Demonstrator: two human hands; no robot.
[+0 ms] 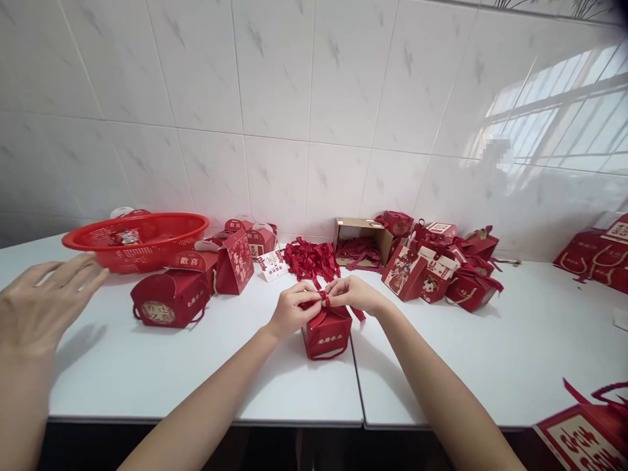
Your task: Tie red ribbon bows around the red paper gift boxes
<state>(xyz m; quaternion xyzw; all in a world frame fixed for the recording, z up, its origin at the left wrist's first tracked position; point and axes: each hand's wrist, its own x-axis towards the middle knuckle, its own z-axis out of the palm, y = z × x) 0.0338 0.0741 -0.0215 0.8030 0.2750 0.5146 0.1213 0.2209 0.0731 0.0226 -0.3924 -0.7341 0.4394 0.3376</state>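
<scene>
A red gift box [328, 332] with gold lettering and a cord handle stands upright near the front edge of the table, on the left of the seam. On top of it a red ribbon [324, 299] is drawn together in a knot or bow. My left hand [289, 311] pinches the ribbon from the left. From the right, my right hand [356, 294] pinches it too, fingertips close to the left ones. A ribbon tail [358, 314] hangs over the box's right side. Behind the box lies a heap of loose red ribbons [311, 258].
A co-worker's hand [46, 294] reaches in at the left, near a red plastic basket [157, 252]. Gift boxes [171, 294] stand left; a pile of boxes [432, 268] lies right. A cardboard box [363, 229] holds ribbons. Another box [589, 438] is at the lower right.
</scene>
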